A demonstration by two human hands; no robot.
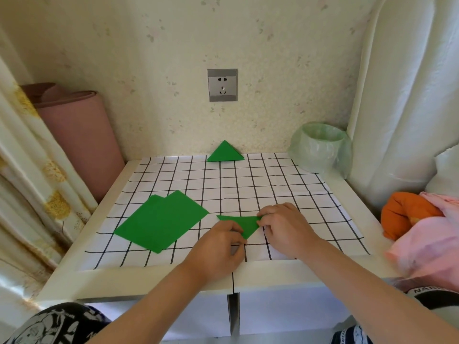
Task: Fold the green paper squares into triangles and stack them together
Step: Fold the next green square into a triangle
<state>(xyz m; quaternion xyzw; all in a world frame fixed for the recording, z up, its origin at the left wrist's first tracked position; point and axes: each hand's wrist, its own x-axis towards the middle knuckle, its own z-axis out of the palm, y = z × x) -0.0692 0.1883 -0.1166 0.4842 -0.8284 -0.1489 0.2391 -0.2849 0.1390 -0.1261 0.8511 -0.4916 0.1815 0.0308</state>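
A small green paper triangle (242,223) lies on the checked cloth near the table's front, point toward me. My left hand (218,244) pinches its lower left edge with curled fingers. My right hand (285,225) pinches its right corner. A pile of unfolded green paper squares (161,220) lies flat to the left, apart from both hands. One folded green triangle (225,152) rests at the far edge of the table against the wall.
The white table (154,276) carries a black-gridded cloth. A bin lined with a green bag (321,147) stands at the back right. Orange and pink cloths (422,219) lie at the right edge. A pink roll (79,135) leans at the left.
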